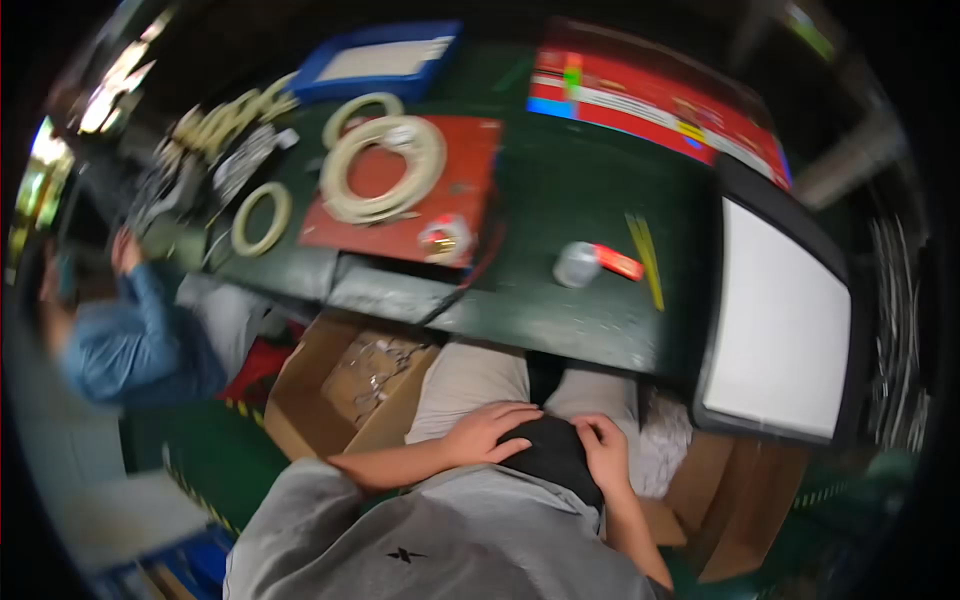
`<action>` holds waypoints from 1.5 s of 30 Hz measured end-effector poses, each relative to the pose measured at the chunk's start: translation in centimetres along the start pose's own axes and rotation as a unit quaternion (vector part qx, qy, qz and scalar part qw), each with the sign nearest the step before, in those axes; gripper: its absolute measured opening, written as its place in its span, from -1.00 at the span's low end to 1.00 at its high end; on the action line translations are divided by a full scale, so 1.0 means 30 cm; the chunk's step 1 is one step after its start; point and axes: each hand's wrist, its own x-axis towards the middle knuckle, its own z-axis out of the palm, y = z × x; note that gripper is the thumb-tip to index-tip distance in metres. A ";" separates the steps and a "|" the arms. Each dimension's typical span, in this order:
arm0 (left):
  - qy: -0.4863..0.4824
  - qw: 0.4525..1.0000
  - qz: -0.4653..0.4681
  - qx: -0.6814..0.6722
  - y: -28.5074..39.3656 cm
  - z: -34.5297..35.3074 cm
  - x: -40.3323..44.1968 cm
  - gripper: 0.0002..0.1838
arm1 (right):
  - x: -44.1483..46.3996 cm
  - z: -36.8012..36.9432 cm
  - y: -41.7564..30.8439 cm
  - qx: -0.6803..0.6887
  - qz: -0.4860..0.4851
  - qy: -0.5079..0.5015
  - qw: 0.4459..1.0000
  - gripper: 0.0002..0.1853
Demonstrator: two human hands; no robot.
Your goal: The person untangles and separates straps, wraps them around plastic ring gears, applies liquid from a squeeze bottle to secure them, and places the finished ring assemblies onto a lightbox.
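My left hand (490, 432) lies flat across my lap, fingers stretched out over my light trousers and the edge of a dark, cloth-like thing (552, 458). On the other side of that dark thing rests my right hand (604, 455), its fingers loosely bent and apart at the edge. Neither hand visibly holds anything. Beyond my knees, the green tabletop (540, 315) carries a small clear container (577, 265), a red-orange object (619, 262) touching or close to it, and thin yellow sticks (647, 262).
Coils of pale tubing (345, 185) and a tape roll (446, 238) lie on a red board (480, 150). A blue tray (440, 45), a red box (650, 85) and a white panel (775, 320) surround them. Cardboard boxes (290, 395) flank my legs. Another person (140, 340) is at left.
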 end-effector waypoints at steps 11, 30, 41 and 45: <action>0.010 1.000 0.010 -0.008 -0.001 -0.032 -0.030 -0.43 | 0.008 0.027 -0.007 0.032 0.038 -0.011 0.999 -0.85; 0.022 0.999 0.018 -0.024 -0.026 -0.009 -0.035 -0.42 | 0.000 0.021 0.016 -0.010 0.048 -0.014 0.999 -0.85; 0.033 0.999 0.007 -0.030 -0.040 -0.007 -0.046 -0.43 | 0.038 0.031 0.037 -0.028 0.034 -0.021 0.999 -0.86; 0.048 0.998 0.026 -0.044 -0.045 0.004 -0.051 -0.42 | 0.031 0.027 0.013 -0.086 0.038 -0.036 0.995 -0.86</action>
